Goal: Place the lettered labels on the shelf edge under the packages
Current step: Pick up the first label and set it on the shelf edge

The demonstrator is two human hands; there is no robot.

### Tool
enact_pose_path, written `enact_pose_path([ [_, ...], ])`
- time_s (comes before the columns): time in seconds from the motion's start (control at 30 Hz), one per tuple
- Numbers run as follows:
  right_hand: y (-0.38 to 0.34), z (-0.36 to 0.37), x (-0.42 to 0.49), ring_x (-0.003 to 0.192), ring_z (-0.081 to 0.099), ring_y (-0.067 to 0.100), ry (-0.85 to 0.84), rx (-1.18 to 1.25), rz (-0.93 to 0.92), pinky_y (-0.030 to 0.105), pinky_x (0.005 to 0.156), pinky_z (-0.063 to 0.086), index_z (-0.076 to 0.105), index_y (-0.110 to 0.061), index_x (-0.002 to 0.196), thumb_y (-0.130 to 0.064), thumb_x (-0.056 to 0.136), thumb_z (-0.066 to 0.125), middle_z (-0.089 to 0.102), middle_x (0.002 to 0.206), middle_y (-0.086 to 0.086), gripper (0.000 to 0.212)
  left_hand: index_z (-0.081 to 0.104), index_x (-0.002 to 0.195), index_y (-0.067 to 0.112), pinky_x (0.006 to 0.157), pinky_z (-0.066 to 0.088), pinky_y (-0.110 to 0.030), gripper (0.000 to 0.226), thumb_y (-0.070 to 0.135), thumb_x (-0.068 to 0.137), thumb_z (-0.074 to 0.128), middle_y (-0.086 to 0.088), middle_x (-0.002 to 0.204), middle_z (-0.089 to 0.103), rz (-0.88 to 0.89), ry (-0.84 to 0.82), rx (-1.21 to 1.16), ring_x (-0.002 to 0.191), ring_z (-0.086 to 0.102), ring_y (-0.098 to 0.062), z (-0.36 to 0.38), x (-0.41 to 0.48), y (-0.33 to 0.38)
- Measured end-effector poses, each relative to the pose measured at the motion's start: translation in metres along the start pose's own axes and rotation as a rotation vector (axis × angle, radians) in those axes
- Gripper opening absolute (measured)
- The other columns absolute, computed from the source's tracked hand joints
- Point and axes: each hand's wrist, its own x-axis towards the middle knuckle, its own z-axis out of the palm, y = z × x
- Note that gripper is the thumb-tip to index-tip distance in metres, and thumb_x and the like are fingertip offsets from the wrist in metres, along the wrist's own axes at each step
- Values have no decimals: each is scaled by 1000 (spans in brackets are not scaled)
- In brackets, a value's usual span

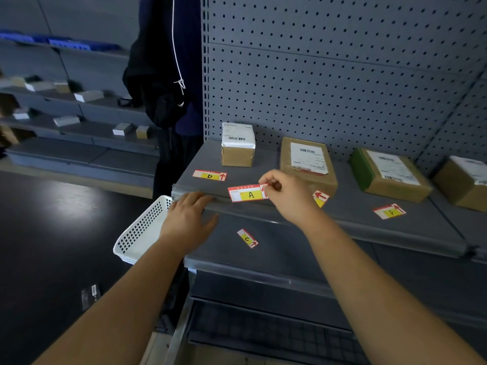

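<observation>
Fingers (pixel 268 176) of our right hand (pixel 287 196) pinch the A label (pixel 249 194) by its right end, right at the shelf edge (pixel 369 226) in front of the small box (pixel 238 144). Our left hand (pixel 188 217) lies flat on that edge, fingers straight and close together.

Red-and-yellow labels on grey shelving (pixel 355 204)
Label A (pixel 249 193), label D (pixel 209 175), label C (pixel 247 238) and label F (pixel 389 211) are red-bordered white with a yellow patch, black letter and red arrow; brown packages (pixel 237 157) carry white, black-barcoded stickers, one package (pixel 390 177) has a green side; the grey pegboard (pixel 316 75) is dotted with dark holes; the white basket (pixel 142 227) is grid-perforated.
</observation>
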Motion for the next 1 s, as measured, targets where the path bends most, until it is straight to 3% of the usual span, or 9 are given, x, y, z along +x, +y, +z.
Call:
enact_pose_path([
  [0.23,-7,6,11,88,55,5,-11,-32,46,16,68,40,64,-26,99,-15,94,57,59,98,-8,14,59,106,23,90,39,-44,42,52,80,46,2,104,57,56,49,36,101,51,-24,5,19,-6],
  [0.53,-12,19,20,90,55,6,-4,-77,3,21,77,46,65,-23,96,-11,93,54,57,100,-9,16,63,99,20,86,39,-44,44,53,79,42,0,95,56,70,112,2,91,52,-26,10,18,-10],
  [0.7,-18,28,27,87,52,7,-29,-185,-95,18,72,39,66,-19,97,-9,93,53,56,98,-7,17,64,96,22,85,40,-43,38,51,79,47,2,96,56,71,111,-10,92,51,-24,10,18,-11],
  [1.0,-23,46,34,90,55,11,-78,-271,-186,24,75,43,70,-16,99,-8,93,50,58,99,-6,21,63,106,25,93,38,-44,41,54,81,48,5,101,54,67,57,-46,98,48,-20,4,16,-12],
])
